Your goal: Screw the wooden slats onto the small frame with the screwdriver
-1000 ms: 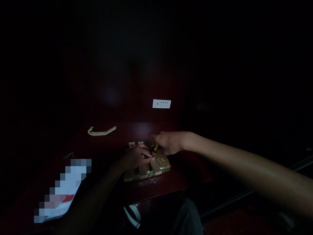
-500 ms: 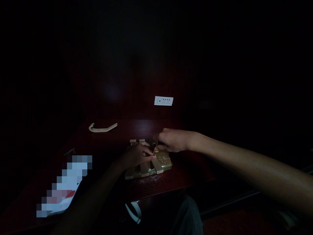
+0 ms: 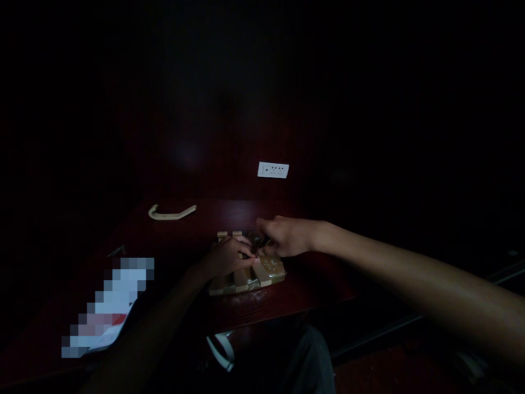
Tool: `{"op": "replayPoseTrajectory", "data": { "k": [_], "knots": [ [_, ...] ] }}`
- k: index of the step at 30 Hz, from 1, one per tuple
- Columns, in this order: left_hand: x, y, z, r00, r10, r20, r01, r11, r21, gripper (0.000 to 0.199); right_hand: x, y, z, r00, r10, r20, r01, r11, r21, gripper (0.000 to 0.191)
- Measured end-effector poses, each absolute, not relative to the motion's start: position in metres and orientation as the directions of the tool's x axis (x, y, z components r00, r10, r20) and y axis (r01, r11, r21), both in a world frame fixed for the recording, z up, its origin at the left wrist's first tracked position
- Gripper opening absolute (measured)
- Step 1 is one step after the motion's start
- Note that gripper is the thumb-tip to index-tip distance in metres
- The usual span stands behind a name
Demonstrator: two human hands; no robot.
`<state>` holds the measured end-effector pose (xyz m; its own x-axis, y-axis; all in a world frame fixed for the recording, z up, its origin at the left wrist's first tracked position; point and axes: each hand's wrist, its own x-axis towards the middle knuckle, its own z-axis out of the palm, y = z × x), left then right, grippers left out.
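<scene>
Several pale wooden slats (image 3: 241, 280) lie side by side across a flat package wrapped in brown tape (image 3: 275, 266) on the dark red table. My left hand (image 3: 229, 257) rests over the slats, its thumb and fingertips pinched together at the upper part of the right-hand slat. Whatever is between those fingertips is too small and dark to name. From the right, my right hand (image 3: 289, 235) reaches in with curled fingers, close to the left fingertips and above the package. A dark shape sits by its fingers; what it grips is hidden in shadow.
A pale hooked wooden piece (image 3: 172, 213) lies near the back left of the table (image 3: 229, 209). Left of my arm is a pixelated white sheet or packet (image 3: 118, 298). A white socket plate (image 3: 273, 170) is on the wall behind. A white curved strap (image 3: 221, 351) shows below the table edge.
My right hand has turned slightly over the package, and the yellow bit seen by its fingers is now out of sight. My left hand keeps its pinch in nearly the same place.
</scene>
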<state>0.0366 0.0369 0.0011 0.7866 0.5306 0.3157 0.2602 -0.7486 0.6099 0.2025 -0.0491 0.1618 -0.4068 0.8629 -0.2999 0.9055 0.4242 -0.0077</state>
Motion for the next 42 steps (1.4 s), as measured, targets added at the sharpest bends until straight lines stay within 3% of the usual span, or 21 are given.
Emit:
{"op": "replayPoseTrajectory", "data": {
  "k": [2,6,11,19,24,29,32,37,42],
  "knots": [
    [0.037,0.036,0.002,0.796,0.514,0.32,0.241,-0.754,0.611,0.015,0.205,-0.05,0.163,-0.453,0.843,-0.29,0.881,0.474,0.001,0.038],
    [0.038,0.035,0.003,0.794,0.506,0.338,0.224,-0.759,0.611,0.014,0.21,-0.048,0.161,-0.56,0.784,-0.267,0.818,0.575,-0.026,0.018],
    [0.037,0.036,0.001,0.793,0.504,0.342,0.229,-0.767,0.599,0.014,0.211,-0.046,0.158,-0.544,0.798,-0.258,0.826,0.564,0.0,0.022],
    [0.037,0.038,-0.003,0.784,0.532,0.32,0.25,-0.743,0.621,0.016,0.203,-0.046,0.155,-0.433,0.863,-0.258,0.886,0.46,0.05,0.028],
    [0.037,0.038,-0.001,0.79,0.523,0.32,0.241,-0.745,0.622,0.016,0.205,-0.047,0.156,-0.318,0.861,-0.397,0.947,0.309,-0.088,0.034],
    [0.038,0.035,0.003,0.791,0.519,0.323,0.225,-0.739,0.634,0.014,0.208,-0.055,0.162,-0.443,0.85,-0.286,0.89,0.455,-0.027,0.039],
    [0.038,0.033,0.005,0.796,0.504,0.336,0.197,-0.74,0.643,0.014,0.204,-0.057,0.165,-0.512,0.807,-0.293,0.85,0.526,-0.037,0.028],
    [0.037,0.032,0.006,0.801,0.498,0.333,0.195,-0.742,0.642,0.015,0.195,-0.053,0.167,-0.494,0.826,-0.273,0.841,0.533,0.09,0.023],
    [0.036,0.033,0.004,0.792,0.512,0.333,0.213,-0.743,0.635,0.016,0.199,-0.048,0.159,-0.475,0.836,-0.274,0.854,0.514,0.086,0.027]
  ]
}}
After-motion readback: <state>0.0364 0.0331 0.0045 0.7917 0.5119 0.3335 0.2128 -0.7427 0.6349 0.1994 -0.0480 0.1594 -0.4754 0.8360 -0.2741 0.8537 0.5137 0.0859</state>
